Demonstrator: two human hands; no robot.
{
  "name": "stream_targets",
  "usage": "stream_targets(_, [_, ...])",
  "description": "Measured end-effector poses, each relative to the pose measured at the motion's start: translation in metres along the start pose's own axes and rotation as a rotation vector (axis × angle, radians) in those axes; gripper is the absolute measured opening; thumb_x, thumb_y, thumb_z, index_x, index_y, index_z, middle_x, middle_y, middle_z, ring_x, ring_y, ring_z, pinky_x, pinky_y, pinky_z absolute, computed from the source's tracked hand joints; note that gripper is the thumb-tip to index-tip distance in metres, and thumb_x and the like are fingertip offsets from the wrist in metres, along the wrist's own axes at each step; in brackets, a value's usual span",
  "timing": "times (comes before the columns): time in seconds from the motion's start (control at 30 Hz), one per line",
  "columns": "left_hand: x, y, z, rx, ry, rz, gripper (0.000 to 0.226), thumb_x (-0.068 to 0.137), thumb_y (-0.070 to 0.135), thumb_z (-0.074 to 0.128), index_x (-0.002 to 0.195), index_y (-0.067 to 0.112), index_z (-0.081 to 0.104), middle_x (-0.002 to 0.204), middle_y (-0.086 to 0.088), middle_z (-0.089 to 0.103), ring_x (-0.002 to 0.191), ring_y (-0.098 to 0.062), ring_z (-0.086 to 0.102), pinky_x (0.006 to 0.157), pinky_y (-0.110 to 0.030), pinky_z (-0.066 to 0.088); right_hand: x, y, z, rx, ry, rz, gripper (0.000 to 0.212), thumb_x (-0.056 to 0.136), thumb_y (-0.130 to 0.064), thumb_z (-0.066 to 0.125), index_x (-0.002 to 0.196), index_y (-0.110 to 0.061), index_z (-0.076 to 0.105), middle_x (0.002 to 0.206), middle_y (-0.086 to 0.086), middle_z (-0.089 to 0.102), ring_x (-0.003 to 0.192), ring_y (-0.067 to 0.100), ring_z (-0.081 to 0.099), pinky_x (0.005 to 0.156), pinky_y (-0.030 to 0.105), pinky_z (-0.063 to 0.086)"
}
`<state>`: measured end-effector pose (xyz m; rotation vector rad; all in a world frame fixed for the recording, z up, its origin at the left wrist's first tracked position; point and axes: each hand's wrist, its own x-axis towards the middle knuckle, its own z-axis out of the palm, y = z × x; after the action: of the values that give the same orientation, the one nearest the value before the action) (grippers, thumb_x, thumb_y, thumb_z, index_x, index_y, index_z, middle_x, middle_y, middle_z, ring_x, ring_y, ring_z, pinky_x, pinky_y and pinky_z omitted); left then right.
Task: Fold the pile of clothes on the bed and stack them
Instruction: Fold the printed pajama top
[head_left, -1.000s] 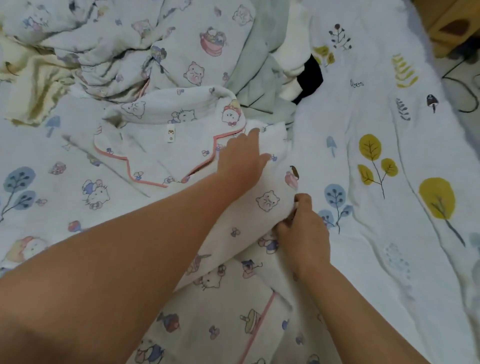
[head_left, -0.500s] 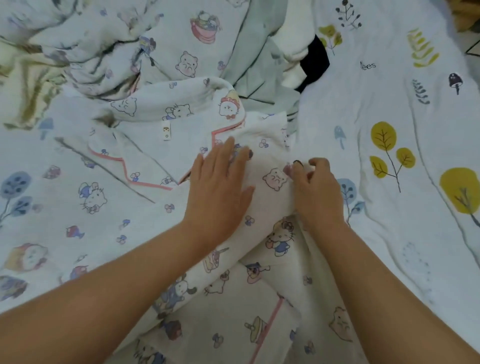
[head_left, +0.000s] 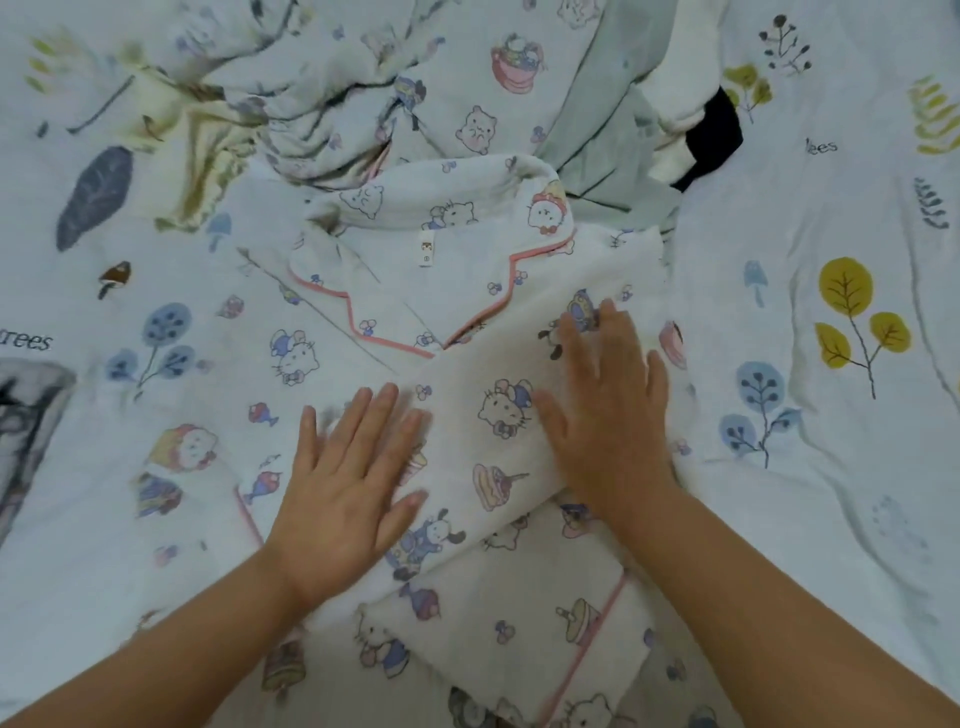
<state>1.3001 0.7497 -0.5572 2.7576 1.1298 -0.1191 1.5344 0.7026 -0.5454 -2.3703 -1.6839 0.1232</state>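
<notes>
On bed sheet, L hand & R hand flat, grip spread, pressing pajama top.

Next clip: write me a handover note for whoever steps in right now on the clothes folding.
Left hand: flat, fingers straight, pressing the pajama top.
Right hand: flat on the sleeve folded diagonally across the top's front.
The top lies collar-up on the bed; the unfolded pile sits behind it, with a green garment and a black item.
Done: one sleeve folded in.
Left: the rest of this top, the whole pile, then stacking. No stack in view.
</notes>
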Motion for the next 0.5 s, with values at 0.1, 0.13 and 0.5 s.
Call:
stream_targets(0.1, [-0.016, -0.012, 0.001, 0.046, -0.207, 0.033, 0.065, 0.096, 0.053, 0.008, 0.143, 0.015, 0.032, 0.149, -0.011, 0.032, 0.137, -0.031, 0.031, 0.109, -0.054, 0.022, -0.027, -0.001, 0.014, -0.166, -0.443, -0.188, 0.066, 0.096, -0.053, 0.02, 0.146, -0.028, -0.016, 0.157, 0.003, -0.017, 0.144, 0.02, -0.016, 0.111, 0.049, -0.016])
stream_targets(0.13, [-0.019, -0.015, 0.0, 0.037, -0.249, 0.02, 0.067, 0.095, 0.054, 0.004, 0.143, 0.015, 0.03, 0.149, -0.01, 0.03, 0.136, -0.032, 0.031, 0.108, -0.052, 0.023, -0.031, 0.003, 0.016, -0.174, -0.499, -0.183, 0.064, 0.096, -0.053, 0.017, 0.142, -0.031, -0.022, 0.156, 0.0, -0.021, 0.143, 0.018, -0.019, 0.111, 0.047, -0.017])
stream_targets(0.5, [-0.077, -0.001, -0.024, -0.223, -0.138, -0.132, 0.043, 0.091, 0.019, 0.052, 0.13, 0.004, 0.053, 0.141, -0.019, 0.044, 0.131, -0.034, 0.042, 0.107, -0.048, 0.029, -0.081, 0.015, -0.043, 0.028, -0.289, -0.175, 0.028, 0.088, -0.003, 0.056, 0.116, 0.0, 0.062, 0.121, 0.021, 0.059, 0.116, 0.036, 0.051, 0.1, 0.043, 0.038])
